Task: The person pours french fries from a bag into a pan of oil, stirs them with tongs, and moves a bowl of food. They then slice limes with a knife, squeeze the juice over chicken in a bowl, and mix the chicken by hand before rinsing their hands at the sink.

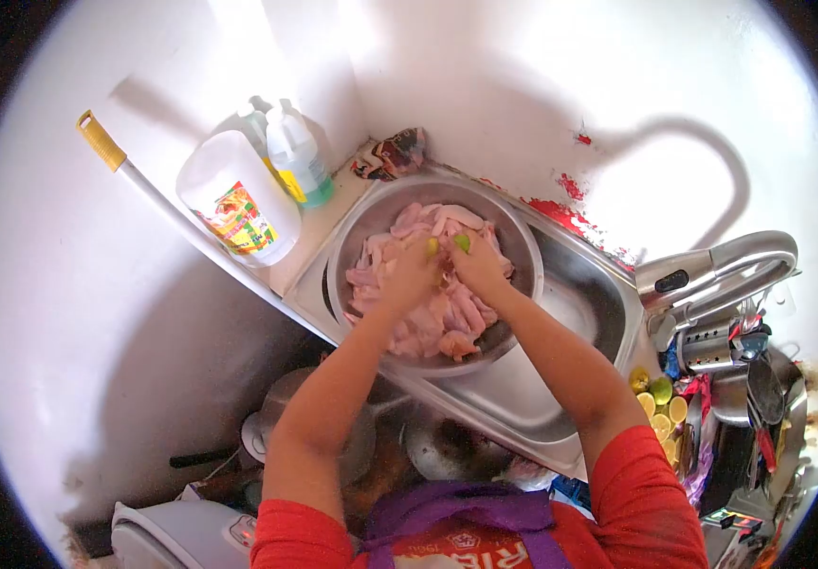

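A white-walled kitchen corner fills my view, with a stainless steel sink [608,313] set into the tabletop and a curved chrome tap [722,266] at about three o'clock. Standing in the sink is a wide round metal bowl [513,237], heaped with pale pink raw chicken pieces [437,322].

Both hands are together over the middle of the bowl. My left hand [412,275] pinches a small green lime piece [432,247], and my right hand [478,266] is closed on a second green lime piece [463,242]; both press down against the meat. I judge the rubbing or squeezing of lime over the chicken to be under way. Some cut yellow-green lime halves [660,398] wait at four o'clock beside the sink, so more fruit seems available. No water runs from the tap.

At eleven o'clock stand a large white plastic jug with a colourful label [238,199] and a clear bottle of green liquid [297,156], with a white pole with a yellow tip [143,180] leaning past them.

I cannot tell how much juice has reached the meat, or whether the lower pieces are treated. The clutter at four o'clock and the pots under the sink edge are too blurred to name.
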The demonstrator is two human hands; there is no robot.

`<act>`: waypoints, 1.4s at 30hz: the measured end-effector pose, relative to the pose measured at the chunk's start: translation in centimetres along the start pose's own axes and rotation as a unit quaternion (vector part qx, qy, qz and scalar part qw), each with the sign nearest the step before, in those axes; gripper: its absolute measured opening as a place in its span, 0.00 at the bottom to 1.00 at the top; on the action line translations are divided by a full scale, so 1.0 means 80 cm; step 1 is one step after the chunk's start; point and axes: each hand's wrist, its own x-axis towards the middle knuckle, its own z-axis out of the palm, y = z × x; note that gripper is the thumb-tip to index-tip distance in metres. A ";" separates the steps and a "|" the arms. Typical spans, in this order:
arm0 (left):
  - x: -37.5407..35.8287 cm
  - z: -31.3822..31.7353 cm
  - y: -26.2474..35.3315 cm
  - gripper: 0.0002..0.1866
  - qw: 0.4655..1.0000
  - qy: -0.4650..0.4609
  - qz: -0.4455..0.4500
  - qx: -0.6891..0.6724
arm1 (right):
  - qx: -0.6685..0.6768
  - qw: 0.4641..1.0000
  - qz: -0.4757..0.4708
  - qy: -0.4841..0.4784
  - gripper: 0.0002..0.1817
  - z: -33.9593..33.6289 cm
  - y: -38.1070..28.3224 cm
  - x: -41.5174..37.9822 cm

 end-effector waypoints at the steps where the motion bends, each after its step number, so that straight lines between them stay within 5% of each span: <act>1: -0.008 -0.006 0.034 0.11 0.999 -0.002 -0.030 -0.033 | 0.009 0.999 0.015 0.027 0.15 0.002 0.002 -0.001; 5: -0.021 0.005 0.051 0.13 0.992 0.015 -0.081 -0.095 | 0.019 0.997 -0.039 0.056 0.17 0.016 0.027 0.001; 8: -0.019 0.027 0.007 0.15 0.994 0.090 0.064 0.019 | 0.047 0.997 0.017 0.053 0.17 0.013 0.025 -0.005; 13: -0.029 0.028 0.011 0.16 0.999 0.027 -0.032 0.019 | 0.015 0.999 0.029 0.043 0.19 0.020 0.051 -0.004; 15: -0.026 0.028 0.002 0.17 0.997 -0.012 -0.071 0.022 | 0.044 0.998 -0.043 0.028 0.21 0.023 0.049 -0.011; 19: -0.023 0.022 -0.001 0.21 0.987 -0.083 -0.130 -0.051 | 0.128 0.990 -0.007 -0.058 0.18 0.013 0.025 -0.020; 24: -0.042 0.021 0.014 0.21 0.971 -0.030 -0.185 -0.151 | 0.170 0.982 0.038 -0.072 0.24 -0.013 0.001 -0.044; 31: -0.046 0.037 0.025 0.24 0.991 0.014 -0.124 -0.055 | -0.024 0.999 0.013 0.030 0.20 0.021 0.029 -0.051; 34: -0.046 0.038 0.018 0.23 0.997 0.016 -0.068 -0.018 | -0.244 0.965 -0.095 -0.007 0.18 0.029 0.040 -0.046; 40: -0.054 0.030 0.044 0.22 0.990 -0.001 -0.134 0.054 | -0.046 0.996 -0.015 0.069 0.18 0.032 0.022 -0.056; 42: -0.056 0.031 0.043 0.25 0.985 -0.013 -0.159 0.064 | -0.163 0.985 -0.046 0.044 0.18 0.022 0.014 -0.061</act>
